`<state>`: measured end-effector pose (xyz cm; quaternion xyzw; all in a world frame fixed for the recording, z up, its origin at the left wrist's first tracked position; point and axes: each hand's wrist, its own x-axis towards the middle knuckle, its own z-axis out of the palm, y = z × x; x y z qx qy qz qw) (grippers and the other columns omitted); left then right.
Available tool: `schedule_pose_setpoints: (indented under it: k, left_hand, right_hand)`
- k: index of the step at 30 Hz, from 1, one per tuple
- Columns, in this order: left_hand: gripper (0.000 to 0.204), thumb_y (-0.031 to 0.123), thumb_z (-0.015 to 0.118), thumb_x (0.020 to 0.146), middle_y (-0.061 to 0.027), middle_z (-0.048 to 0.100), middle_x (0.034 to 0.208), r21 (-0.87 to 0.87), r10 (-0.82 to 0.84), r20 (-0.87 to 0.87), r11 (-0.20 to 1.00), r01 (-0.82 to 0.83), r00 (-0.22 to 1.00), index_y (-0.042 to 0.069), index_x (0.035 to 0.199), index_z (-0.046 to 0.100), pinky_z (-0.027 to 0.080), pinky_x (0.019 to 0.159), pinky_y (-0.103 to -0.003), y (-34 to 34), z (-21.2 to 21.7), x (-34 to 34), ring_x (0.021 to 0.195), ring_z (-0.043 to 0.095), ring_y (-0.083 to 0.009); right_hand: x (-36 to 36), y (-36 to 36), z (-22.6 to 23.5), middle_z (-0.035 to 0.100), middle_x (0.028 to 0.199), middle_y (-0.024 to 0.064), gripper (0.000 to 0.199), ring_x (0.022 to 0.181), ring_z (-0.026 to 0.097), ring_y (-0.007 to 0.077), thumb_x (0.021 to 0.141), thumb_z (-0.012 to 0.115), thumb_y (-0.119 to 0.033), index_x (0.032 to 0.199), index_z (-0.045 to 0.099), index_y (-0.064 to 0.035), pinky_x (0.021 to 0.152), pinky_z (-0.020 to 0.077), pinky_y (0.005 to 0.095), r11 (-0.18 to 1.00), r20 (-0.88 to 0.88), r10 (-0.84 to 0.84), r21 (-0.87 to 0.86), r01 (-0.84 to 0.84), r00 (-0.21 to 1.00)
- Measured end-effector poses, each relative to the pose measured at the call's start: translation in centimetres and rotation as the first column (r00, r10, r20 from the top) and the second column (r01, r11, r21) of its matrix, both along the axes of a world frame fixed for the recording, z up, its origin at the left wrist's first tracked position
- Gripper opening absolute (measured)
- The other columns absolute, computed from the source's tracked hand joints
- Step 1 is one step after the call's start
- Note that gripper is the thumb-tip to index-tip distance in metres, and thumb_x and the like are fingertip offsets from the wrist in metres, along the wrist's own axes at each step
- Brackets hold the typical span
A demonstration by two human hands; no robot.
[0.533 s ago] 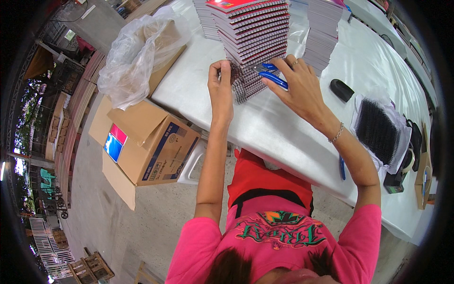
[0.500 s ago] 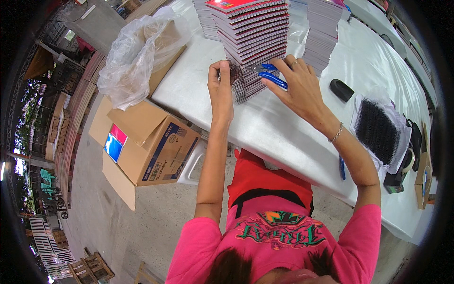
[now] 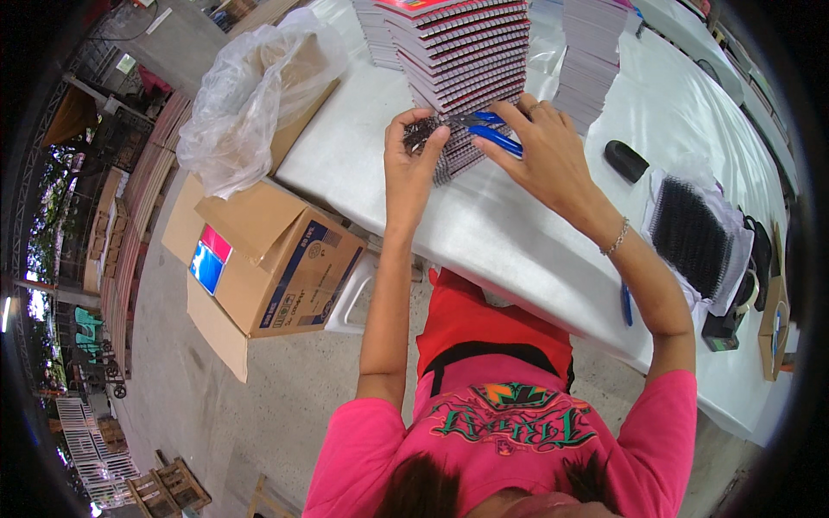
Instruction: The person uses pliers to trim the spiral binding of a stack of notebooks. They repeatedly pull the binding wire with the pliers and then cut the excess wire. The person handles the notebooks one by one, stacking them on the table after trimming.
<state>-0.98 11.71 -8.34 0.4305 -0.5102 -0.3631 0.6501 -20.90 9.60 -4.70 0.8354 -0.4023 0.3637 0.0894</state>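
Observation:
A tall stack of spiral-bound notebooks (image 3: 462,56) with red covers stands on the table before me, wire-bound edges facing me. My right hand (image 3: 546,155) is closed on a pair of blue-handled wire cutters (image 3: 496,140). The cutters' metal jaws reach left to the bound edge low on the stack, close to my left thumb. My left hand (image 3: 408,173) is at the stack's near left corner, curled around a tangle of dark thin wire (image 3: 420,133). Its thumb tip meets the cutter jaws or lies just beside them; I cannot tell which.
Another paper stack (image 3: 590,65) rises at the back right. On the white-covered table (image 3: 553,250) lie a black rounded object (image 3: 625,162) and a bundle of black wire coils (image 3: 691,233). A plastic-lined carton (image 3: 298,95) and an open cardboard box (image 3: 298,268) stand at the left.
My left thumb has moved right, toward the cutter jaws, and the hand has closed in on the wire. The cutters have shifted slightly left.

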Motion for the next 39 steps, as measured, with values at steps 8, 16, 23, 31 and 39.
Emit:
schedule_pose_setpoints:
  k: [8,16,23,31,39]
  left_hand:
    - [0.024,0.016,0.069,0.098,-0.0056,0.057,0.114,-0.019,0.044,0.058,0.999,-0.043,0.997,0.002,0.117,0.063,0.05,0.086,-0.027,-0.4,-0.8,0.2,0.097,0.059,-0.0116]
    - [0.023,0.019,0.066,0.101,-0.005,0.057,0.111,-0.031,0.069,0.083,0.997,-0.067,0.994,0.002,0.117,0.063,0.048,0.087,-0.027,-0.4,-0.9,0.1,0.095,0.057,-0.011]
    - [0.033,0.031,0.063,0.103,-0.0055,0.064,0.11,0.056,0.062,-0.153,0.997,-0.054,0.986,0.005,0.123,0.059,0.048,0.096,-0.03,-0.4,-0.8,0.1,0.102,0.059,-0.0125]
    - [0.03,0.014,0.073,0.096,-0.0042,0.061,0.109,0.017,-0.028,-0.021,0.999,0.028,0.999,0.003,0.12,0.06,0.05,0.077,-0.022,-0.1,-0.7,0.2,0.089,0.06,-0.0082]
    - [0.022,0.013,0.071,0.096,-0.0022,0.062,0.105,0.018,0.037,0.057,0.999,-0.038,0.998,0.001,0.114,0.064,0.048,0.078,-0.023,-0.3,-1.5,0.4,0.087,0.058,-0.0084]
  right_hand:
    - [0.2,-0.1,-0.2,0.064,0.102,0.0125,0.043,0.092,0.063,0.0298,0.093,0.069,-0.048,0.111,0.066,-0.009,0.081,0.0464,0.0442,0.998,-0.01,0.009,0.058,-0.008,1.0]
    - [0.3,-0.1,-0.6,0.069,0.083,0.0099,0.039,0.071,0.069,0.0283,0.095,0.066,-0.047,0.101,0.065,-0.0085,0.062,0.0538,0.0407,0.975,-0.013,0.015,0.222,-0.012,1.0]
    - [-0.1,0.9,-0.7,0.066,0.094,0.0109,0.041,0.083,0.066,0.0286,0.094,0.067,-0.048,0.11,0.065,-0.0097,0.073,0.0505,0.0422,0.996,0.02,-0.007,0.087,0.006,1.0]
    - [0.1,-0.2,-1.7,0.061,0.101,0.0109,0.043,0.09,0.06,0.0285,0.093,0.069,-0.047,0.113,0.065,-0.0099,0.079,0.0441,0.0421,1.0,0.011,0.015,0.022,-0.015,1.0]
    - [0.1,-0.9,-2.0,0.066,0.082,0.0104,0.037,0.071,0.067,0.0279,0.093,0.07,-0.046,0.102,0.068,-0.0097,0.063,0.0523,0.0405,0.997,-0.017,0.038,0.07,-0.037,0.999]
